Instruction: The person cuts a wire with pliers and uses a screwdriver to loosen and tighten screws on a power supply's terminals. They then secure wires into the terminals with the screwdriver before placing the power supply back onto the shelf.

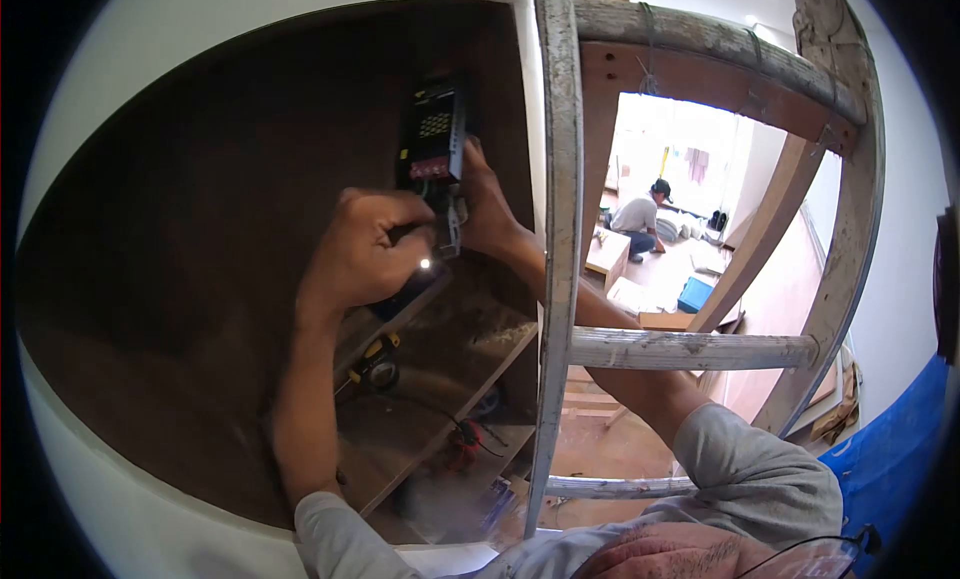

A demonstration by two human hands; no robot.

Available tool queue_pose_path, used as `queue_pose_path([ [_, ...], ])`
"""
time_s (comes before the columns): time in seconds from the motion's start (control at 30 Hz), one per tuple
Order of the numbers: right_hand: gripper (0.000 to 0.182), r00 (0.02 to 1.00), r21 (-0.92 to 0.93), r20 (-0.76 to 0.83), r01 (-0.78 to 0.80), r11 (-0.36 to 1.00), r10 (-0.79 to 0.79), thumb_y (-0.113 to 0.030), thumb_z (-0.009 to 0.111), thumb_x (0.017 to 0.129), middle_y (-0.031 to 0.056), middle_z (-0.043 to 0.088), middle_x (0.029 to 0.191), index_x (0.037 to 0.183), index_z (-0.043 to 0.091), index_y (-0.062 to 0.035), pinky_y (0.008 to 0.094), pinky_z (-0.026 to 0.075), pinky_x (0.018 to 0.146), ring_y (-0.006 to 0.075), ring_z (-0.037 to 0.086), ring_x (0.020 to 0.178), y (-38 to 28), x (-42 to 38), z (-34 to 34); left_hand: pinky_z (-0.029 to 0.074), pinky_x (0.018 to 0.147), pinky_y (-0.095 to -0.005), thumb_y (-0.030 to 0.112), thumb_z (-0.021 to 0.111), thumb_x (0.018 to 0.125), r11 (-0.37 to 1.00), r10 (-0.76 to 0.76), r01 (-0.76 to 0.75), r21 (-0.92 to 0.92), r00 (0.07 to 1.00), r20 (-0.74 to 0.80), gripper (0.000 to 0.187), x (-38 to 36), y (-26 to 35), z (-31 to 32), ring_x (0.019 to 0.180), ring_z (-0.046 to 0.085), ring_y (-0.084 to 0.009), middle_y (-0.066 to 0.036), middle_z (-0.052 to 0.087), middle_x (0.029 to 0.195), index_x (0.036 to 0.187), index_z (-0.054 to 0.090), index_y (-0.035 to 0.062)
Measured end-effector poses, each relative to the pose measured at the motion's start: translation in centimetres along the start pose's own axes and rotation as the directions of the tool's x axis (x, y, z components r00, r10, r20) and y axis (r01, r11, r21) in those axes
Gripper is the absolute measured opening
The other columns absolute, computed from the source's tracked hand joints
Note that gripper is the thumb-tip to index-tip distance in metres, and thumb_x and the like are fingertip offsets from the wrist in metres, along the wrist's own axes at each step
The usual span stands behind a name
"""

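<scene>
Your left hand (370, 251) has its fingers curled in and the thumb brought close to the forefinger, just beside the lower end of the box (434, 129); whether anything is pinched between them, you cannot tell. Your right hand (484, 201) is closed around the box's right side, thumb along its edge, the other fingers mostly hidden. The box is dark, with a patch of small holes and a reddish strip near its lower end, and it is held up inside the dark cupboard (200, 179). A little green wire (424, 189) shows at that lower end, and a bright spot sits by your left thumb. Below your hands, a yellow-and-black tool (375, 357) lies on a shelf (440, 364), with red wire (465, 441) lower down. Your right arm reaches across behind the upright of the ladder (560, 229). Through the ladder, a person (637, 217) in a dark cap crouches on the floor of the bright room, a blue case (695, 294) nearby. A blue sheet (895, 449) hangs at the far right.
</scene>
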State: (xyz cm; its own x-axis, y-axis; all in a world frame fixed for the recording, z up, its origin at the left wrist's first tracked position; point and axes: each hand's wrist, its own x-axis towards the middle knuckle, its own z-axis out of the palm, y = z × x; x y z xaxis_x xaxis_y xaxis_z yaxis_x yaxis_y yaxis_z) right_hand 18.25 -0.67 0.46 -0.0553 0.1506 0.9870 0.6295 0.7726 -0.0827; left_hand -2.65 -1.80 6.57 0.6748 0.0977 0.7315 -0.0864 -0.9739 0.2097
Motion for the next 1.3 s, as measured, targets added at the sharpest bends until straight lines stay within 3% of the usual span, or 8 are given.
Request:
queue_pose_path([
  [0.1, 0.06, 0.988, -0.165, 0.044, 0.15, 0.975, -0.145, -0.021, 0.089, 0.067, 0.0158, 0.058, 0.116, 0.117, 0.063, 0.0007, 0.0365, 0.049, 0.089, 0.0295, 0.061, 0.105, 0.4, -0.7, -0.1, 0.044, 0.052, -0.0305, 0.001, 0.068, 0.079, 0.999, 0.004, -0.005, -0.053, 1.0, -0.02, 0.013, -0.2, -0.1, 0.0, 0.058, 0.063, -0.0135, -0.014, 0.069, 0.071, 0.09, 0.073, -0.0035],
  [0.27, 0.039, 0.763, 0.079, 0.304, -0.617, 0.783, 0.571, -0.016, 0.083, 0.073, 0.0079, 0.07, 0.089, 0.104, 0.069, 0.0025, 0.0346, 0.052, 0.074, 0.0178, 0.066, 0.079, -4.9, -6.4, -1.1, 0.051, 0.058, -0.0346, -0.001, 0.067, 0.078, 0.987, 0.154, -0.144, 0.078, 0.978, -0.14, 0.015, -1.0, -0.4, 1.9, 0.067, 0.069, -0.0274, -0.016, 0.07, 0.081, 0.092, 0.071, -0.0034],
  [0.5, 0.028, 0.496, 0.112, 0.487, -0.852, 0.511, 0.719, -0.018, 0.083, 0.073, 0.0085, 0.072, 0.078, 0.089, 0.072, 0.0017, 0.0337, 0.053, 0.072, 0.0185, 0.069, 0.076, -6.2, -10.1, -2.9, 0.052, 0.063, -0.0398, -0.002, 0.067, 0.078, 0.891, 0.316, -0.266, 0.369, 0.945, -0.08, 0.017, -1.2, -2.6, 4.3, 0.071, 0.066, -0.0339, -0.015, 0.066, 0.082, 0.095, 0.069, -0.0011],
  [0.7, 0.05, 0.984, -0.267, 0.115, -0.104, 0.958, 0.139, -0.015, 0.081, 0.069, 0.0213, 0.064, 0.102, 0.11, 0.062, 0.0052, 0.0424, 0.052, 0.081, 0.0402, 0.065, 0.092, -2.0, -5.0, -2.8, 0.051, 0.064, -0.036, -0.003, 0.066, 0.08, 0.995, 0.08, -0.084, -0.045, 0.993, -0.085, 0.013, -1.0, -0.9, 2.5, 0.07, 0.068, -0.0291, -0.016, 0.067, 0.081, 0.092, 0.069, -0.0034],
  [0.93, 0.047, 0.999, -0.415, 0.009, -0.043, 0.909, 0.051, -0.018, 0.08, 0.074, 0.0219, 0.063, 0.102, 0.111, 0.062, 0.0038, 0.0437, 0.052, 0.078, 0.0416, 0.065, 0.091, -4.4, -3.6, -2.4, 0.052, 0.067, -0.0387, -0.002, 0.064, 0.083, 0.997, 0.062, -0.061, -0.039, 0.997, 0.041, 0.009, -0.9, 0.3, 0.3, 0.076, 0.07, -0.0311, -0.018, 0.067, 0.082, 0.091, 0.068, -0.0046],
  [1.0, 0.042, 0.81, -0.296, 0.225, -0.473, 0.83, 0.541, -0.022, 0.08, 0.079, 0.015, 0.07, 0.091, 0.11, 0.065, 0.0028, 0.0394, 0.053, 0.071, 0.0315, 0.068, 0.079, -5.3, -6.1, -3.4, 0.052, 0.067, -0.0407, 0.0, 0.064, 0.084, 0.996, 0.05, -0.051, 0.069, 0.999, 0.009, 0.009, -1.2, 0.7, 1.2, 0.078, 0.07, -0.0343, -0.019, 0.067, 0.084, 0.092, 0.067, -0.0037],
  [1.13, 0.033, 0.436, 0.109, 0.38, -0.897, 0.429, 0.816, -0.024, 0.081, 0.085, 0.0048, 0.072, 0.09, 0.106, 0.071, -0.0005, 0.0314, 0.052, 0.071, 0.0109, 0.065, 0.081, -9.2, -7.0, -5.7, 0.053, 0.068, -0.0452, 0.012, 0.069, 0.086, 0.955, 0.128, -0.104, 0.279, 0.989, -0.069, 0.017, -0.7, -0.3, 5.4, 0.082, 0.067, -0.0407, -0.019, 0.066, 0.088, 0.096, 0.063, -0.0001],
  [1.3, 0.063, 0.542, 0.45, 0.472, -0.827, 0.339, 0.695, -0.004, 0.081, 0.084, 0.011, 0.069, 0.107, 0.138, 0.05, -0.0003, 0.0292, 0.057, 0.077, 0.0148, 0.067, 0.097, -8.7, -7.7, -7.8, 0.053, 0.067, -0.0446, 0.038, 0.081, 0.078, 0.878, 0.303, -0.263, 0.4, 0.952, -0.039, 0.043, -0.3, 0.2, 6.4, 0.078, 0.067, -0.0367, -0.016, 0.064, 0.085, 0.095, 0.062, 0.0034],
])
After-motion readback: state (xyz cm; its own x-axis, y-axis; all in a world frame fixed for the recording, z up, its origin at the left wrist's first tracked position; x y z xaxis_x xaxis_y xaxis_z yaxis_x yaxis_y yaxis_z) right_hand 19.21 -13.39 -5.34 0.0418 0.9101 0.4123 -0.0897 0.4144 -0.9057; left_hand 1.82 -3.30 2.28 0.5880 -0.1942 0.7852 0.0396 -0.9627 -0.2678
